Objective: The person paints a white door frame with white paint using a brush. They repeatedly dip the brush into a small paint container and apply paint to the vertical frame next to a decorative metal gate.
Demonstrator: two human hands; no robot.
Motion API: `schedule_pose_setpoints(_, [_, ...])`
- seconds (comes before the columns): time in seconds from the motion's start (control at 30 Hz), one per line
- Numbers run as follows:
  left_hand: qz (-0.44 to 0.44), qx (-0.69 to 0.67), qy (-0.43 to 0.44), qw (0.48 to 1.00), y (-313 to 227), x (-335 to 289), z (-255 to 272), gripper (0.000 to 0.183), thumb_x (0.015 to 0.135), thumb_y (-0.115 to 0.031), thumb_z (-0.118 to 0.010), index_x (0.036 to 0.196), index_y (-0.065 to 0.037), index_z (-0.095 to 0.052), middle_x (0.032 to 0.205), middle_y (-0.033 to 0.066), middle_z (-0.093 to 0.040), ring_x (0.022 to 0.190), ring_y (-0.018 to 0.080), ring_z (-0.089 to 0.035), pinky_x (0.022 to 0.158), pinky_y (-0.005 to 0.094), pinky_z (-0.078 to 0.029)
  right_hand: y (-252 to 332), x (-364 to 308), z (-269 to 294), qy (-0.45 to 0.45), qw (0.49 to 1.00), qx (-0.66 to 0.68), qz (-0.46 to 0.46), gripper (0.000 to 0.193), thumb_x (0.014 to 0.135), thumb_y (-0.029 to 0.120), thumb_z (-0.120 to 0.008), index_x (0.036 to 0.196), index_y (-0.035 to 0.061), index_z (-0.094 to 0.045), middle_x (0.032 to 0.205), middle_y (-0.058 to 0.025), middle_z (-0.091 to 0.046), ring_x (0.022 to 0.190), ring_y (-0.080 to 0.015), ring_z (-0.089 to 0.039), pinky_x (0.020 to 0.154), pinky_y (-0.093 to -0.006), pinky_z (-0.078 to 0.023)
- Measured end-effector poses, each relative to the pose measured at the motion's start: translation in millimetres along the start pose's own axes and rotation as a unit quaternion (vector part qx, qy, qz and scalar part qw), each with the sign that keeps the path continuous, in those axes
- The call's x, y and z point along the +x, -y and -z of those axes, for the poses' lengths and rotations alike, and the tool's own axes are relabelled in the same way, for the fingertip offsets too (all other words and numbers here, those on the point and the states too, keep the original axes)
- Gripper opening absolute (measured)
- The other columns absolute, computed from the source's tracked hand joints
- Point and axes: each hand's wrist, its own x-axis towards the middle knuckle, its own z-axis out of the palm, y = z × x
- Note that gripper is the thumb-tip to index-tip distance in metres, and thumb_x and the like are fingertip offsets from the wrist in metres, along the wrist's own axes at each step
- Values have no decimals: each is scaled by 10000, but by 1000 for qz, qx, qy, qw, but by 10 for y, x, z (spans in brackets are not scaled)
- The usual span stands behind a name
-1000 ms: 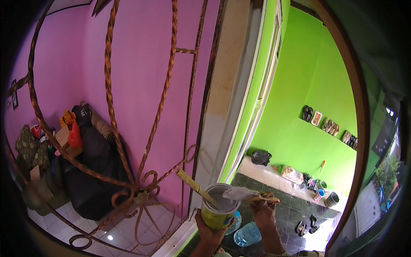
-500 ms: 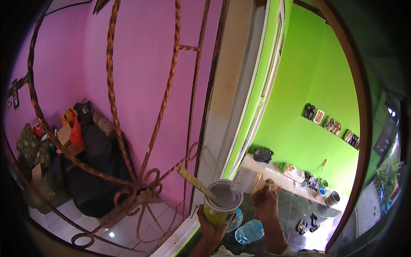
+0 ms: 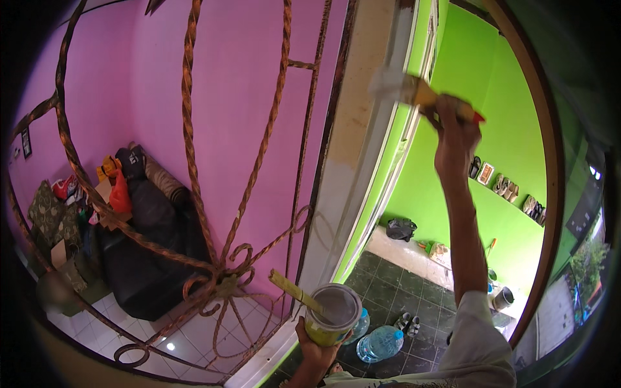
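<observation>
My left hand (image 3: 313, 354) is wrapped round a paint can (image 3: 331, 331) at the lower middle. Pale grey-white paint shows inside the can, and a yellowish stick (image 3: 292, 287) leans out over its rim. Raised at the upper right, my right hand (image 3: 457, 132) grips the handle of a wide paintbrush (image 3: 424, 96). Its bristles are white and smeared by motion. They point left at the upright frame post (image 3: 352, 123), which is bare tan higher up and whitish lower down and along its right side. Whether the bristles touch the post, I cannot tell.
A twisted iron grille (image 3: 223, 284) stands to the left, before a pink room with a black covered heap (image 3: 152, 258). Large water bottles (image 3: 380, 344) stand on dark tiles below the can. Shoes line a ledge (image 3: 501, 187) on the green wall.
My right hand has lifted the brush from beside the can up to the upper part of the post. The can stays in my left hand, and the view has shifted slightly.
</observation>
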Motion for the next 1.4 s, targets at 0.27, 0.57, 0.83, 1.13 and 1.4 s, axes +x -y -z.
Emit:
schedule_pose_setpoints(0.27, [-9, 1, 1, 1000, -51, -112, 183, 762, 924, -729, -440, 1480, -208, -430, 1458, 113, -508, 1303, 377, -520, 993, 668, -415, 15, 1170, -690, 49, 934, -309, 172, 346, 860, 276, -827, 994, -31, -742, 899, -75, -770, 821, -129, -719, 778, -271, -561])
schedule_pose_setpoints(0.57, [-2, -2, -1, 1000, -72, -88, 322, 754, 946, -695, -425, 1519, -205, -395, 1512, 108, -469, 1393, 376, -447, 1101, 703, -327, -138, 1472, -746, 85, 872, -404, 261, 347, 866, 344, -803, 1005, 29, -760, 849, -67, -770, 755, -119, -707, 736, -295, -556])
schedule_pose_setpoints(0.83, [-10, 12, -20, 1000, -119, -95, 355, 755, 952, -697, -404, 1511, -190, -406, 1506, 107, -478, 1387, 375, -457, 1092, 694, -346, 23, 1324, -983, 75, 822, -406, 393, 127, 925, 130, -721, 908, 45, -628, 769, -83, -678, 653, -154, -652, 569, -311, -532])
schedule_pose_setpoints(1.13, [6, -4, 19, 1000, -107, -21, 322, 752, 953, -684, -433, 1505, -175, -411, 1490, 123, -490, 1367, 369, -482, 1070, 687, -381, -133, 1544, -860, 102, 861, -327, 375, 134, 939, 133, -724, 920, 43, -628, 691, 28, -601, 594, -53, -522, 511, -236, -447])
schedule_pose_setpoints(1.4, [6, -7, -17, 1000, -81, 16, 383, 782, 909, -733, -458, 1470, -188, -446, 1450, 141, -523, 1291, 390, -542, 953, 667, -483, -179, 1459, -928, 120, 881, -309, 337, 144, 943, 125, -722, 902, 52, -606, 667, 52, -532, 583, -38, -461, 500, -223, -394])
